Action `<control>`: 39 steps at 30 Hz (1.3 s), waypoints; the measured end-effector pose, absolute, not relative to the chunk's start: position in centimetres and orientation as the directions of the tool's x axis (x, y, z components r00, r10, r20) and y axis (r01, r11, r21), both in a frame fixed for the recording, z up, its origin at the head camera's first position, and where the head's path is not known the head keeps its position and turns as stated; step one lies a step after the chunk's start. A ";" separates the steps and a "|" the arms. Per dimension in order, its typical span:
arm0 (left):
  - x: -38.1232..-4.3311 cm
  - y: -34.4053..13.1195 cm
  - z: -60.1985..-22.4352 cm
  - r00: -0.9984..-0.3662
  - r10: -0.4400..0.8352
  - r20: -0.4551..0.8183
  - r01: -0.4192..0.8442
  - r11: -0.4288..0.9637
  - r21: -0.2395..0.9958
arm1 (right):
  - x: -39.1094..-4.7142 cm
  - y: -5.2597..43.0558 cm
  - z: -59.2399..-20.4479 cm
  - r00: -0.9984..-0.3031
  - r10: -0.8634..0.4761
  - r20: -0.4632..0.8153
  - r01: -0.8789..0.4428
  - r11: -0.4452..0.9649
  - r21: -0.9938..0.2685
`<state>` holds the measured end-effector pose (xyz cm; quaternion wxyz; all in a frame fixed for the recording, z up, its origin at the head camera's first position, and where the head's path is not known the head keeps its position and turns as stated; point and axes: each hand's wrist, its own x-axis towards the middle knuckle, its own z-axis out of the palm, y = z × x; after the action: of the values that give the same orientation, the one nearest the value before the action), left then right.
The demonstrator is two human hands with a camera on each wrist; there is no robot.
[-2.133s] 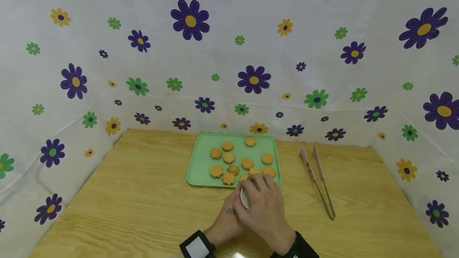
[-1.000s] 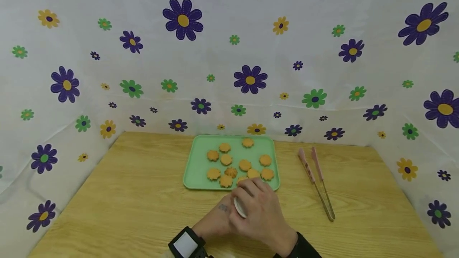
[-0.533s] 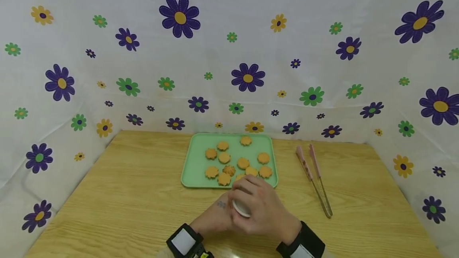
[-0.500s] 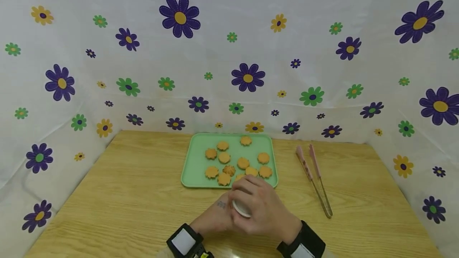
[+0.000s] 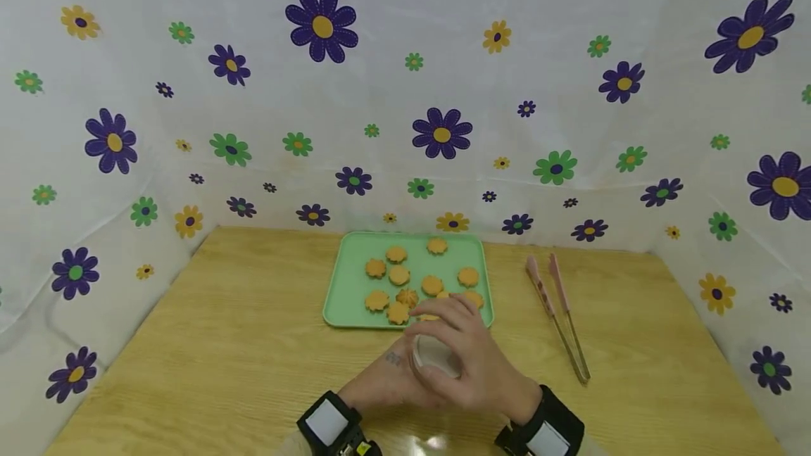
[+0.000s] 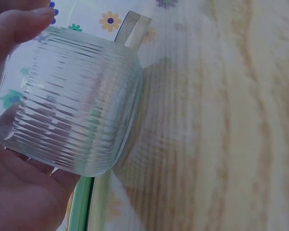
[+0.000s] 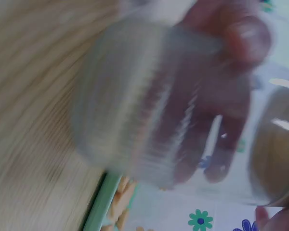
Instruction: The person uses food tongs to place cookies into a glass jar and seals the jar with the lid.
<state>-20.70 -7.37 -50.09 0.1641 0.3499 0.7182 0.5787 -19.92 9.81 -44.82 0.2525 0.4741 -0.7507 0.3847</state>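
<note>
My left hand (image 5: 393,377) grips a clear ribbed glass jar (image 6: 82,101) around its side, its thumb and fingers on opposite sides of the glass. The jar is tilted, its base close over the wooden table. Over the jar's mouth, my right hand (image 5: 478,361) holds a round lid (image 5: 437,356) by the edge, fingers arched across it. From the right wrist the lid (image 7: 275,149) shows at the mouth end, with right fingertips (image 7: 284,220) at its rim. In the head view the two hands hide most of the jar.
Behind the hands lies a green tray (image 5: 345,312) with several golden cookies (image 5: 399,274) on it. Pink-tipped metal tongs (image 5: 560,319) lie to the right on the table (image 5: 253,343). A flower-print cloth (image 5: 380,90) surrounds the table's back and sides.
My right hand's fingers have spread and lifted, so more of the lid shows between them. My left hand keeps its grip on the jar. The head view has shifted slightly.
</note>
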 end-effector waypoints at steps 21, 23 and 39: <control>-19.5 -6.7 -50.1 -0.743 0.617 0.260 0.530 0.304 0.792 | -17.0 7.2 -45.0 -0.733 -0.271 0.624 -0.533 0.798 -0.281; -19.3 -6.8 -50.2 -0.753 0.609 0.249 0.487 0.261 0.834 | -17.0 7.1 -45.1 -0.730 -0.273 0.626 -0.535 0.799 -0.275; -19.8 -7.4 -49.8 -0.737 0.660 0.148 0.416 0.271 0.868 | -17.6 7.5 -45.2 -0.667 -0.354 0.656 -0.616 0.757 -0.218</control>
<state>-19.77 -7.40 -49.85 0.1220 0.3415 0.7876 0.4981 -17.56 7.47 -45.20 0.3032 0.2732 -0.8869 0.2163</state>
